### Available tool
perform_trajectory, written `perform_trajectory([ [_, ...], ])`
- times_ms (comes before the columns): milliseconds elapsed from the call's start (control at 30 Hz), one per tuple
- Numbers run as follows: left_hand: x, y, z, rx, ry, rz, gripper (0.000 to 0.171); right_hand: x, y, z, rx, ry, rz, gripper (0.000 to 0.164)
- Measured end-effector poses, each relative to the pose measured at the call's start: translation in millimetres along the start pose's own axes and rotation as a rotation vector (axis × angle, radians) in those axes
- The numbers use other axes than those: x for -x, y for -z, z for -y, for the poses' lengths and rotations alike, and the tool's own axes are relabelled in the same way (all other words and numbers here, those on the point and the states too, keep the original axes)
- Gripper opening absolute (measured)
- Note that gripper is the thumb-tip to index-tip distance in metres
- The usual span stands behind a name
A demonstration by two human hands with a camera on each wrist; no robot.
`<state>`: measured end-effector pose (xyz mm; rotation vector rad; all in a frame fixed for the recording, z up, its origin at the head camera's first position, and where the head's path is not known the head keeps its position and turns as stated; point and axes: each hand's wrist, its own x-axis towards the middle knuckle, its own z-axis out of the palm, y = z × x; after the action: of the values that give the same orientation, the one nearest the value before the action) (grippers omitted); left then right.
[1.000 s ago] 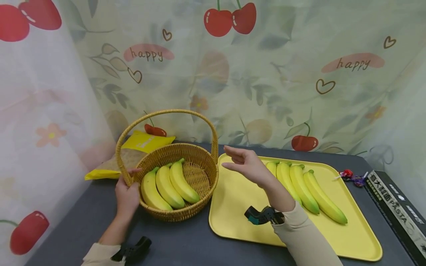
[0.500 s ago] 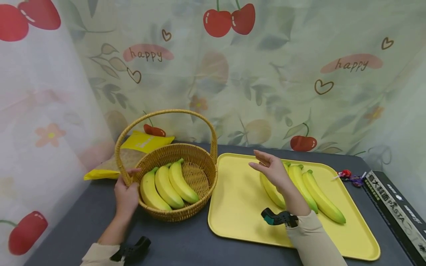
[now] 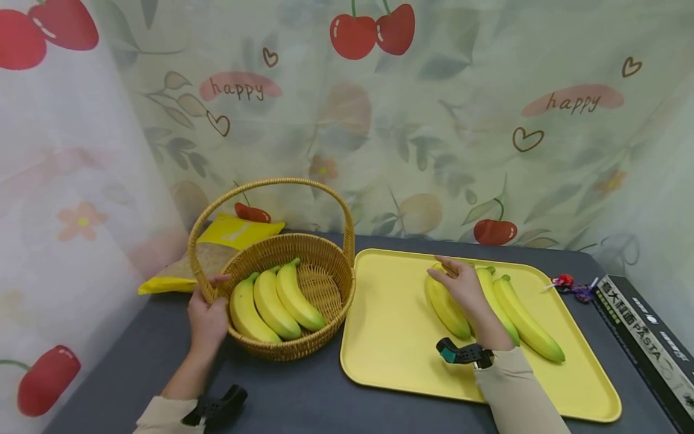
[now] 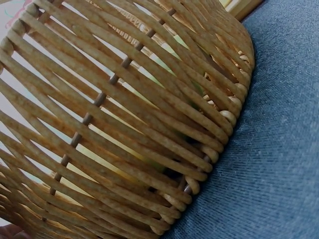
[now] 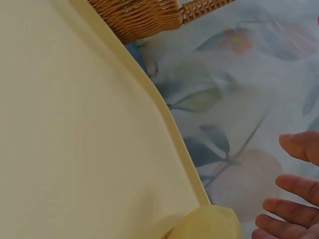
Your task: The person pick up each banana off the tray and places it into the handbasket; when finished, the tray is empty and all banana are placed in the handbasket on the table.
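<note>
At the left, my left hand grips the wicker basket where its handle meets the rim. Three bananas lie side by side in the basket. The basket's woven wall fills most of the left wrist view. Over the yellow tray, my right hand hovers at the upper ends of the bananas there, partly hiding them. Its fingers are extended, with the thumb apart and nothing between them. In the right wrist view, one yellow banana tip shows below the fingers.
A yellow-and-clear bag lies behind the basket. Wrapped lollipops and a black pasta box sit right of the tray. A printed curtain stands behind the dark table.
My right hand has moved right, from beside the basket across the tray to the bananas, and dropped lower. My left hand and the basket have stayed put.
</note>
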<state>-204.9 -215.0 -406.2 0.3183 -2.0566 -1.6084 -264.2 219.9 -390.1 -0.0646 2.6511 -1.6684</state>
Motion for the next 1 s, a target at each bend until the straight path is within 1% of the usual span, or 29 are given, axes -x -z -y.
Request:
perform_trajectory([
  [133,-0.2,0.0,0.7,-0.002,0.000,0.001,0.041,-1,-2,-3,0.031,0.015,0.004,0.057],
  [267,0.1,0.6,1.2,-0.005,0.001,-0.002,0.040,-2,-4,-6,0.045,0.014,0.016,0.055],
  [367,0.2,0.8,1.2,-0.011,-0.001,0.001,0.040,-3,-7,-10,0.069,0.015,0.009,0.053],
  [500,0.3,1.1,0.8,-0.018,-0.001,0.006,0.040,-6,-11,-18,0.111,0.066,0.009,0.048],
  [667,-0.1,0.7,0.3,-0.023,0.004,0.004,0.040,-8,-15,-25,0.136,0.143,0.040,0.045],
  [800,0.0,0.4,0.7,-0.015,-0.003,0.008,0.040,-7,-16,-27,0.150,0.146,0.065,0.049],
  [933,0.3,0.7,1.6,-0.009,-0.008,0.005,0.041,-6,-18,-27,0.190,0.119,0.088,0.059],
  [1000,0.2,0.8,2.1,-0.012,-0.008,0.006,0.041,-6,-19,-27,0.203,0.109,0.085,0.063],
])
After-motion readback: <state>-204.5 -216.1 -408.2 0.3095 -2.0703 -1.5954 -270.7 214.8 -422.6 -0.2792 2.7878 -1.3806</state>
